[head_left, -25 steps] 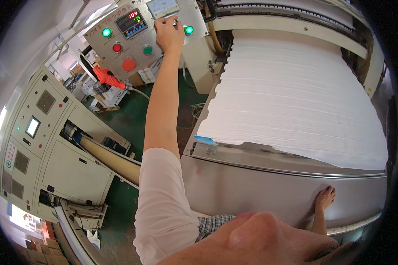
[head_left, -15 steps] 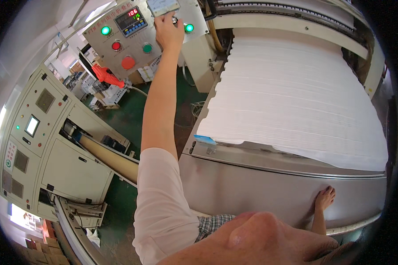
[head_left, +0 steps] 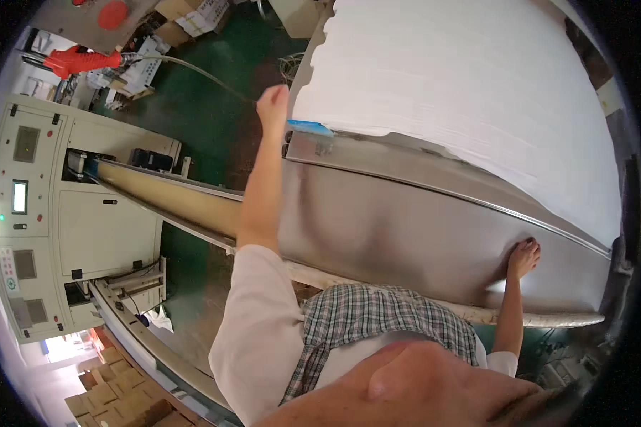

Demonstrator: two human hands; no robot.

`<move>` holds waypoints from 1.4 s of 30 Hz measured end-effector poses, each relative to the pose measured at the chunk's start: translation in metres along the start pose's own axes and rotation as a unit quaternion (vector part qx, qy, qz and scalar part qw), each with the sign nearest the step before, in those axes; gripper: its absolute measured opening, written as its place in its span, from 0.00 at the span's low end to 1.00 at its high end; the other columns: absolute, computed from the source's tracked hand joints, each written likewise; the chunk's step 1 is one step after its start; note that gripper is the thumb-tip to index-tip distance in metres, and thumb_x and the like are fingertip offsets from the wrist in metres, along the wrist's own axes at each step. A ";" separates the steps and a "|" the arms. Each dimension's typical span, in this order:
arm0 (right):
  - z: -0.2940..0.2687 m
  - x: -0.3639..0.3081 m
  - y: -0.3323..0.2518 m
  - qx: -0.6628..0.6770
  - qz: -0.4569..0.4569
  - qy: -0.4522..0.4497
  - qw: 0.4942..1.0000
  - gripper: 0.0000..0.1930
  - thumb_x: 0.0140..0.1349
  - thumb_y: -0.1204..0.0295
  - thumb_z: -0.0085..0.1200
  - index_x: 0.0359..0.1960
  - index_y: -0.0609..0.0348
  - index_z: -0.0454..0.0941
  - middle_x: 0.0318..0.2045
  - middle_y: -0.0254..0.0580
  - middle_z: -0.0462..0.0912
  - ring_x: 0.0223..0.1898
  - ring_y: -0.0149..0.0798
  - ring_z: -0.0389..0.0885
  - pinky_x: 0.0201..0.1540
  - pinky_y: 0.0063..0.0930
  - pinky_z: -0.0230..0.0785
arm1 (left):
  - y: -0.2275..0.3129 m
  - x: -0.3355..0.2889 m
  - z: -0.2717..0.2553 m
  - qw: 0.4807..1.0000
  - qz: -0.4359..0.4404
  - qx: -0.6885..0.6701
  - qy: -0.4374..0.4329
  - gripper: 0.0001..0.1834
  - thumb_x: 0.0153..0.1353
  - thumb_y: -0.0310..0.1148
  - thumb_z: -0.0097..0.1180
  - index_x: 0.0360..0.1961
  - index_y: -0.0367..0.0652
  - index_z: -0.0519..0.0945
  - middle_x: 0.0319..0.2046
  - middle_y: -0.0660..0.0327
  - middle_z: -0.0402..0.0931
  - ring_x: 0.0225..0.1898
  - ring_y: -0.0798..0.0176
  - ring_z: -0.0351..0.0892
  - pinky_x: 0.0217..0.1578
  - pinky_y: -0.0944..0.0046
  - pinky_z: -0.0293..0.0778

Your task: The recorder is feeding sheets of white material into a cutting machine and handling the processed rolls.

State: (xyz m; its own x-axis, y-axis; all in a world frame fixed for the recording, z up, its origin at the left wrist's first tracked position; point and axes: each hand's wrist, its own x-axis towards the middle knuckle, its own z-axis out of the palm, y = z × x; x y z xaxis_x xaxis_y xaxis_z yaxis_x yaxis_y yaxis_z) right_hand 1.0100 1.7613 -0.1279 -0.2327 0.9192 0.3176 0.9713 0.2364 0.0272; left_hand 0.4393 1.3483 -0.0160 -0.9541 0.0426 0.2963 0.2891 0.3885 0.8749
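My left hand (head_left: 272, 107) is in the air just left of the stack's near corner. Its fingers look drawn in but are smeared by motion, and I cannot make out anything in them. Beside it a small blue piece (head_left: 310, 127) sticks out from under the corner of a wide white stack of thin folded sheets (head_left: 449, 71). My right hand (head_left: 525, 257) rests on the bare metal table (head_left: 384, 220) at the right, fingers lying on the surface, nothing held.
A red-handled tool (head_left: 82, 62) with a cable hangs by the control panel (head_left: 75, 21) at upper left. A pale machine cabinet (head_left: 107, 235) stands on the left, with a long yellowish roller (head_left: 171, 199) reaching toward the table. Cardboard boxes (head_left: 117, 388) are piled at lower left.
My left hand has left the knob on the control panel and come down beside the stack's near corner. The view has tilted downward. My right hand stays on the metal table.
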 end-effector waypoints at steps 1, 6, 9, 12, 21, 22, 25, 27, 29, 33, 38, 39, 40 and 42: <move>0.000 0.001 0.000 0.003 -0.002 -0.005 1.000 0.17 0.60 0.61 0.41 0.50 0.46 0.68 0.53 0.37 0.67 0.54 0.45 0.65 0.49 0.46 0.62 | -0.021 -0.008 0.009 0.994 -0.086 -0.063 -0.021 0.13 0.54 0.35 0.57 0.34 0.36 0.79 0.29 0.61 0.79 0.32 0.67 0.76 0.36 0.69 0.71; -0.001 0.001 0.004 -0.019 -0.003 -0.035 0.999 0.17 0.60 0.62 0.42 0.50 0.46 0.68 0.53 0.36 0.67 0.54 0.44 0.65 0.49 0.44 0.62 | -0.055 -0.004 0.032 0.954 -0.059 -0.271 -0.112 0.18 0.63 0.41 0.46 0.45 0.38 0.75 0.40 0.61 0.75 0.41 0.67 0.72 0.44 0.69 0.66; 0.002 -0.001 0.007 -0.011 -0.015 -0.014 1.000 0.16 0.60 0.62 0.41 0.50 0.46 0.69 0.53 0.36 0.67 0.54 0.44 0.65 0.49 0.44 0.62 | -0.052 0.007 0.033 0.924 -0.154 -0.300 -0.182 0.22 0.64 0.45 0.42 0.47 0.39 0.74 0.44 0.60 0.73 0.45 0.67 0.69 0.46 0.69 0.64; 0.004 -0.002 0.007 -0.007 -0.020 0.001 1.000 0.17 0.60 0.62 0.42 0.50 0.46 0.69 0.53 0.36 0.68 0.54 0.44 0.65 0.49 0.45 0.62 | -0.052 0.010 0.031 0.925 -0.183 -0.261 -0.208 0.18 0.65 0.46 0.41 0.41 0.43 0.74 0.37 0.65 0.72 0.40 0.71 0.69 0.40 0.70 0.65; 0.000 0.002 0.006 0.000 -0.011 -0.004 1.000 0.18 0.60 0.59 0.40 0.50 0.46 0.69 0.53 0.38 0.68 0.53 0.46 0.66 0.50 0.45 0.61 | -0.046 -0.003 0.022 0.922 -0.190 -0.251 -0.224 0.12 0.62 0.41 0.45 0.31 0.43 0.72 0.29 0.64 0.72 0.32 0.70 0.70 0.33 0.67 0.68; 0.002 0.002 0.006 0.002 -0.013 0.000 1.000 0.18 0.60 0.59 0.39 0.50 0.47 0.69 0.52 0.38 0.69 0.53 0.46 0.67 0.50 0.44 0.61 | -0.044 -0.005 0.019 0.926 -0.179 -0.245 -0.226 0.12 0.62 0.40 0.46 0.31 0.43 0.73 0.29 0.64 0.72 0.32 0.70 0.70 0.33 0.68 0.68; 0.010 0.004 0.009 0.004 -0.013 0.000 1.000 0.18 0.61 0.59 0.38 0.50 0.47 0.69 0.52 0.39 0.69 0.53 0.47 0.67 0.50 0.44 0.62 | -0.033 -0.006 0.010 0.912 -0.190 -0.232 -0.279 0.13 0.60 0.41 0.47 0.35 0.41 0.74 0.32 0.62 0.75 0.34 0.69 0.73 0.36 0.68 0.69; 0.013 0.007 0.008 0.015 -0.017 0.019 1.000 0.18 0.60 0.59 0.39 0.50 0.46 0.69 0.54 0.40 0.68 0.53 0.48 0.66 0.51 0.45 0.60 | -0.015 0.000 0.010 0.942 -0.125 -0.063 -0.304 0.19 0.59 0.45 0.49 0.42 0.39 0.75 0.37 0.57 0.77 0.39 0.66 0.75 0.40 0.68 0.70; 0.008 0.012 0.004 -0.002 -0.006 -0.008 1.000 0.18 0.61 0.59 0.38 0.50 0.46 0.69 0.54 0.40 0.67 0.54 0.48 0.65 0.51 0.46 0.60 | 0.013 0.012 0.016 0.918 0.006 0.160 -0.363 0.22 0.58 0.46 0.51 0.44 0.38 0.75 0.39 0.54 0.77 0.41 0.63 0.75 0.41 0.67 0.70; -0.032 0.021 -0.024 0.064 -0.054 -0.081 0.993 0.13 0.59 0.66 0.44 0.43 0.54 0.74 0.42 0.47 0.76 0.45 0.49 0.74 0.45 0.38 0.66 | 0.075 -0.009 0.076 0.765 0.190 0.334 -0.517 0.43 0.42 0.66 0.55 0.50 0.40 0.72 0.46 0.50 0.73 0.48 0.50 0.71 0.49 0.57 0.66; -0.104 0.006 -0.129 0.366 -0.222 -0.147 0.892 0.08 0.58 0.73 0.48 0.38 0.61 0.75 0.33 0.48 0.79 0.37 0.45 0.78 0.41 0.30 0.68 | 0.095 -0.087 0.115 0.708 0.342 0.408 -0.464 0.51 0.35 0.60 0.63 0.57 0.40 0.61 0.54 0.50 0.65 0.55 0.50 0.63 0.53 0.45 0.58; -0.117 0.005 -0.158 0.408 -0.309 -0.133 0.849 0.08 0.57 0.75 0.48 0.38 0.61 0.75 0.35 0.47 0.78 0.39 0.44 0.77 0.41 0.31 0.69 | 0.093 -0.094 0.113 0.712 0.329 0.414 -0.462 0.51 0.35 0.58 0.64 0.58 0.42 0.60 0.54 0.51 0.64 0.56 0.50 0.62 0.52 0.43 0.57; -0.129 0.004 -0.190 0.409 -0.356 -0.142 0.828 0.10 0.57 0.75 0.47 0.40 0.60 0.75 0.38 0.47 0.77 0.41 0.44 0.77 0.41 0.32 0.70 | 0.090 -0.099 0.112 0.713 0.314 0.430 -0.456 0.51 0.34 0.57 0.65 0.59 0.43 0.59 0.54 0.51 0.64 0.56 0.50 0.62 0.52 0.41 0.57; -0.147 -0.008 -0.252 0.546 -0.390 -0.238 0.702 0.13 0.56 0.76 0.47 0.44 0.57 0.74 0.44 0.50 0.73 0.44 0.48 0.74 0.45 0.35 0.70 | 0.084 -0.106 0.110 0.723 0.318 0.424 -0.444 0.50 0.33 0.54 0.66 0.58 0.44 0.60 0.52 0.52 0.66 0.55 0.50 0.63 0.52 0.41 0.55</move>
State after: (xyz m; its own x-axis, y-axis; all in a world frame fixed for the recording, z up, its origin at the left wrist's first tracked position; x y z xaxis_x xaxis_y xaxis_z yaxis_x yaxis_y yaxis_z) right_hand 0.7745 1.6478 0.0024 -0.9152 0.3164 0.2496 -0.0176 0.5874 -0.8091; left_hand 0.5560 1.4780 -0.0161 -0.4322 0.8882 -0.1559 0.8985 0.4389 0.0093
